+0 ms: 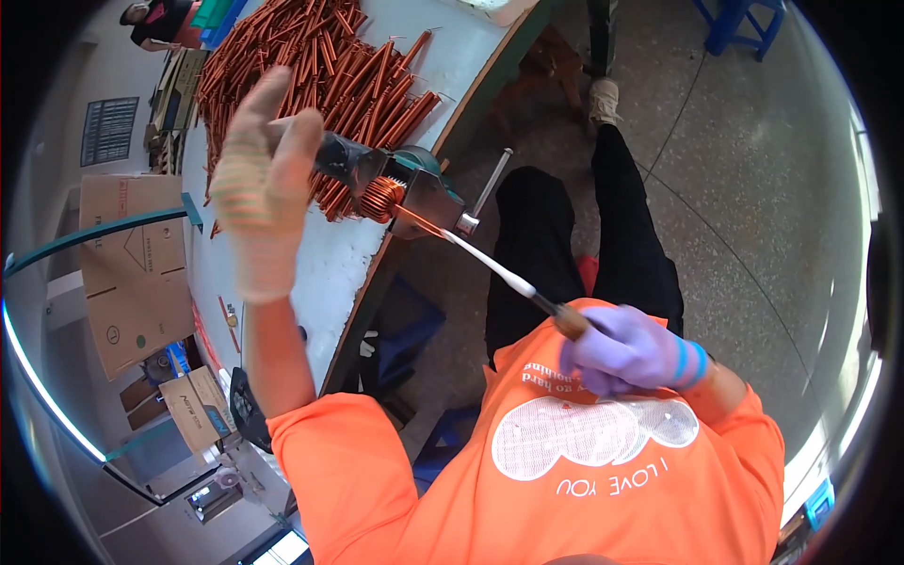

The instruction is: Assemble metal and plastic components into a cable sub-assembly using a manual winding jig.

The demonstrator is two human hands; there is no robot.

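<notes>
A toroidal coil (381, 200) wound with copper wire sits at the jaws of a dark metal bench vise (426, 202) on the table's edge. Two copper strands (419, 220) stretch from the coil to the tip of a long rod tool (490, 266) with a pale shaft and wooden handle. My right hand (626, 350), in a purple glove, is closed round that handle in front of my chest. My left hand (264, 193), in a striped glove with bare fingertips, is raised beside the vise's dark cylindrical end, slightly blurred, thumb and forefinger apart.
Many copper-wire coils (282, 66) lie heaped on the white table (320, 282) beyond the vise. The vise's handle bar (492, 184) juts past the table edge. Cardboard boxes (137, 273) stand at left, a blue stool (739, 24) at the far right. Another person (165, 24) is at the far left.
</notes>
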